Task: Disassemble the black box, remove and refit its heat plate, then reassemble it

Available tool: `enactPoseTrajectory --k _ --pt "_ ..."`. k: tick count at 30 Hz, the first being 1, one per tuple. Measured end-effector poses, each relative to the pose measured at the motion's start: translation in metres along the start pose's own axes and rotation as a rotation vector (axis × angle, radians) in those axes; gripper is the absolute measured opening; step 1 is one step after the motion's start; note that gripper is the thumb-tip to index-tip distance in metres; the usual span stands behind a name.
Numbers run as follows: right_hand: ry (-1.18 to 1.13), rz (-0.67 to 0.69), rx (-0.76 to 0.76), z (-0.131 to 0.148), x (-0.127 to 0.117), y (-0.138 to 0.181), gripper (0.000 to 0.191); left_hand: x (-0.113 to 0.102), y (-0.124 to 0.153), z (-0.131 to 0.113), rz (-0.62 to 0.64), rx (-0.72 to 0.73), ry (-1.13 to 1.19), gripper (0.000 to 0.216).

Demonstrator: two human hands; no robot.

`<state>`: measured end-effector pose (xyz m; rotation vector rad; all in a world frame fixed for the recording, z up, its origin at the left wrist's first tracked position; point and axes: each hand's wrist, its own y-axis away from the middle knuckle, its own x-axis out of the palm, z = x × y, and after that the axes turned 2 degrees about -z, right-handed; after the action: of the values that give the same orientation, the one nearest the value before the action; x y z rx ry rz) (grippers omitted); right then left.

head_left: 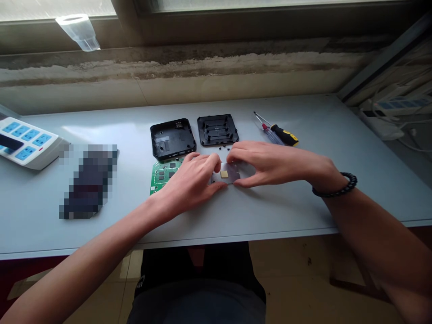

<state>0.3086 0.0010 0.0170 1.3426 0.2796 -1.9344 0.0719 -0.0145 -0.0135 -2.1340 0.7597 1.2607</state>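
Note:
A small silvery metal plate with a tan square pad on it lies between my hands, low over the table. My left hand pinches its left end, thumb along the near edge and curled fingers on the far side. At the other end, my right hand has thumb and fingertips on the plate's opposite edges. Partly under my left hand is a green circuit board; its right side is hidden. Just beyond my fingers sit several tiny black screws.
Behind the board are a black casing half and a black ribbed cover. Two screwdrivers, one with a yellow-black handle, lie at the right. A power strip and a pixelated dark object occupy the left.

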Motion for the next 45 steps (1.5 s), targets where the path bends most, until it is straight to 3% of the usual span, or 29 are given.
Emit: enactPoseTrajectory --k 5,9,14,17,20,23,26,29,35,45 --pt "0.008 0.0 -0.001 -0.001 0.0 0.0 0.028 0.002 0.002 0.004 -0.034 0.076 -0.044 0.028" --pt "0.022 0.001 0.005 0.0 0.0 0.0 0.027 -0.001 0.003 0.005 -0.16 0.141 -0.081 0.02" --pt "0.024 0.006 0.02 0.001 -0.001 0.001 0.03 -0.014 0.0 0.004 -0.404 0.086 -0.134 0.025" --pt "0.01 -0.006 0.003 -0.001 0.0 0.0 0.033 -0.022 -0.002 0.01 -0.459 0.008 -0.174 0.025" --pt "0.017 -0.099 -0.04 -0.006 0.001 -0.002 0.036 -0.028 -0.003 0.021 -0.442 -0.053 -0.191 0.014" --pt "0.009 -0.294 -0.06 -0.009 0.001 -0.004 0.033 -0.03 -0.003 0.034 -0.386 -0.084 -0.225 0.017" --pt "0.007 -0.485 -0.001 -0.009 0.0 -0.005 0.029 -0.032 -0.003 0.044 -0.337 -0.127 -0.246 0.02" --pt "0.029 -0.589 0.091 -0.01 0.0 -0.007 0.029 -0.032 -0.004 0.05 -0.293 -0.153 -0.26 0.022" --pt "0.083 -0.656 0.234 -0.032 0.007 -0.017 0.032 -0.026 -0.004 0.054 -0.202 -0.116 -0.27 0.028" --pt "0.153 -0.587 0.2 -0.046 0.017 -0.023 0.045 -0.024 -0.002 0.059 -0.224 -0.099 -0.245 0.032"
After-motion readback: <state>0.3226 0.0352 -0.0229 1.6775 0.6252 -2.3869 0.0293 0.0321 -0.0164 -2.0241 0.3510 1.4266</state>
